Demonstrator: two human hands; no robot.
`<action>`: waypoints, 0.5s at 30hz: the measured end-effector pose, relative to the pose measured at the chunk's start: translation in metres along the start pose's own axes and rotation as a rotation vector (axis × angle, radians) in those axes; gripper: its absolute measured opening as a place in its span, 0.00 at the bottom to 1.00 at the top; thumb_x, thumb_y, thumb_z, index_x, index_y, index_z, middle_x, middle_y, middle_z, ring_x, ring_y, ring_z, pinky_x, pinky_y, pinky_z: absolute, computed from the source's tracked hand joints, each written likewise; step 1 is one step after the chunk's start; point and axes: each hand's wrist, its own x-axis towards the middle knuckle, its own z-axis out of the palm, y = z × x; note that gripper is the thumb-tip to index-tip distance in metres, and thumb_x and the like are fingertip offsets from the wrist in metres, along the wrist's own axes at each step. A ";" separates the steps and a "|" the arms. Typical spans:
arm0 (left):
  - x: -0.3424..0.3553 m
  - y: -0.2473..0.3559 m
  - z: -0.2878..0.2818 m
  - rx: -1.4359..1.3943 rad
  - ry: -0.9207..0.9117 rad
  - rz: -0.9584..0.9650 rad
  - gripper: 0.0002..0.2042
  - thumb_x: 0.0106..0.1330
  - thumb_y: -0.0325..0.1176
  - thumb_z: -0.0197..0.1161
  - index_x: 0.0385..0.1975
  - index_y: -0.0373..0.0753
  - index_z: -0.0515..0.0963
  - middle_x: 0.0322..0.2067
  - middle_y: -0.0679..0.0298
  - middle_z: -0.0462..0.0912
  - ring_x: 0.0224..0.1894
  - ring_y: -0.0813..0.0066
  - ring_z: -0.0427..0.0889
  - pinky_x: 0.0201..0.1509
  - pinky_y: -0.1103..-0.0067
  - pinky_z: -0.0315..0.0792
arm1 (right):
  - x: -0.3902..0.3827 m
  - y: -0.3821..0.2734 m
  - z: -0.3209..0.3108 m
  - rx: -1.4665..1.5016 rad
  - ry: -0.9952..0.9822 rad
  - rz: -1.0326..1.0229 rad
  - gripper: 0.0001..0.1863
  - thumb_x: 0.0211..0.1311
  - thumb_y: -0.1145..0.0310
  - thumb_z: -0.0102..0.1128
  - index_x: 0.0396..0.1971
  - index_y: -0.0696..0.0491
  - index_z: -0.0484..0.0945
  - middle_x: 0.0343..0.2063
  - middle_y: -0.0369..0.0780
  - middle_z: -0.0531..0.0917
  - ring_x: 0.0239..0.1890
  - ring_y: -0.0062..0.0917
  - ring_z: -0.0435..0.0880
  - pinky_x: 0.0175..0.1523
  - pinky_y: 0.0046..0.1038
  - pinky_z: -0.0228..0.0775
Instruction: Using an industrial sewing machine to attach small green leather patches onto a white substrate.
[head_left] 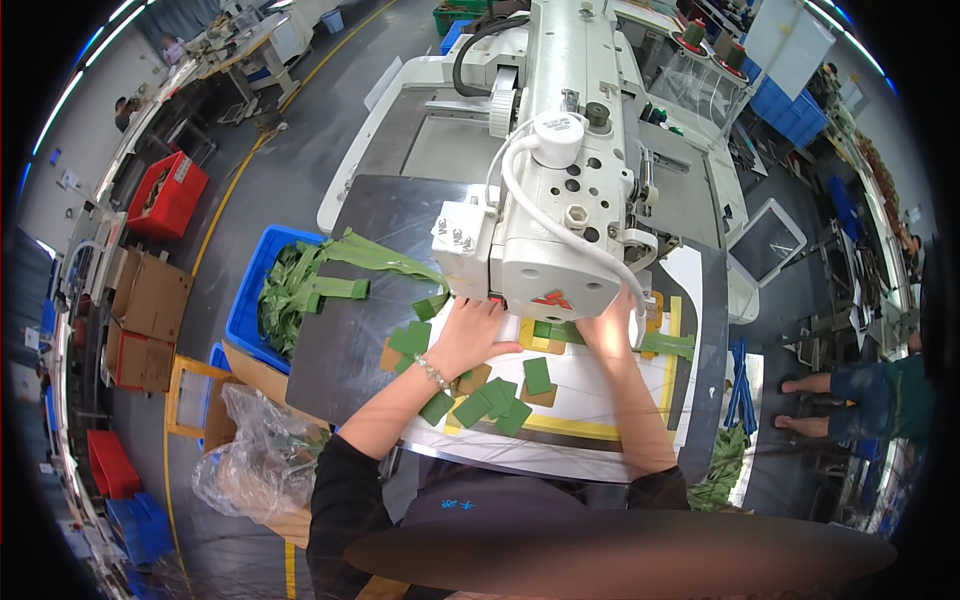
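My left hand lies flat on the white work sheet, left of the sewing machine head, its thumb stretched out to the right. Under the right side of that head is my right hand, beside a green webbing strip; its fingertips are partly hidden by the machine and a white hose. Part of the green strip shows between the hands. Several loose green fabric squares and tan pieces are scattered near my left wrist, on the yellow-taped white sheet.
A blue bin at the left holds tangled green webbing, with one length running onto the metal table. Below it sits a carton with clear plastic. More green webbing lies at the right. A person's legs show at far right.
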 end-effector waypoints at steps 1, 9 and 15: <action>0.000 0.000 -0.001 0.007 0.063 0.036 0.37 0.54 0.64 0.57 0.47 0.31 0.74 0.37 0.55 0.79 0.45 0.58 0.74 0.53 0.66 0.61 | -0.005 -0.005 -0.011 -0.046 -0.054 -0.085 0.32 0.43 0.62 0.70 0.49 0.59 0.71 0.44 0.48 0.77 0.48 0.40 0.74 0.51 0.40 0.60; 0.004 -0.002 0.001 -0.190 0.051 0.046 0.23 0.55 0.51 0.64 0.41 0.38 0.76 0.36 0.58 0.79 0.47 0.62 0.74 0.57 0.67 0.59 | -0.037 -0.030 -0.015 -0.156 -0.265 -0.142 0.12 0.52 0.65 0.64 0.30 0.56 0.75 0.26 0.42 0.81 0.33 0.37 0.80 0.42 0.35 0.70; -0.004 0.001 0.002 -0.441 -0.048 0.009 0.16 0.57 0.44 0.65 0.41 0.43 0.76 0.34 0.64 0.80 0.41 0.68 0.76 0.51 0.71 0.60 | -0.038 -0.036 -0.025 0.318 -0.287 0.131 0.16 0.63 0.63 0.57 0.22 0.60 0.74 0.15 0.47 0.75 0.17 0.39 0.72 0.26 0.34 0.64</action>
